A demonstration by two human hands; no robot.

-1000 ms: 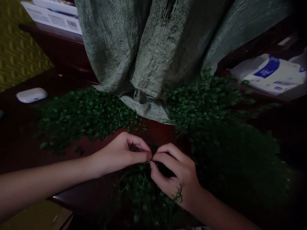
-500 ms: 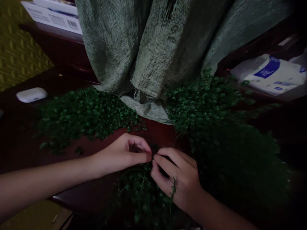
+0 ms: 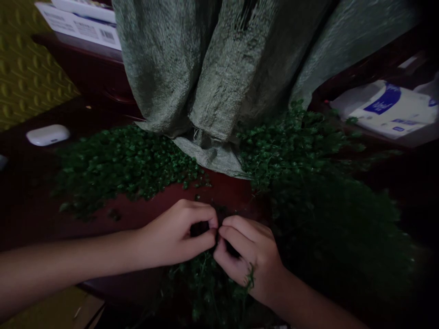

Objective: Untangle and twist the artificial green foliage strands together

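Note:
My left hand (image 3: 187,233) is closed in a pinch, thumb against forefinger, and its tips meet those of my right hand (image 3: 250,256). A tiny dark bit of a green sprig shows between the fingertips, mostly hidden. My right hand is also closed in a pinch, and a thin leafy sprig (image 3: 250,277) sticks out at its palm side. Under both hands lies a loose heap of leafy green stems (image 3: 206,288). Beyond my left hand spreads a pile of short green tips (image 3: 126,164). To the right is a larger mound of longer green stems (image 3: 329,214).
A grey-green woven sack (image 3: 222,87) slumps behind the piles on the dark red wooden surface (image 3: 161,196). At the left lies a white earbud case (image 3: 48,135), with a white box (image 3: 80,26) farther back. A tissue pack (image 3: 394,109) sits at the right.
Both hands stay fingertip to fingertip and have shifted slightly downward. My left forefinger is more curled over the thumb. The piles are unchanged.

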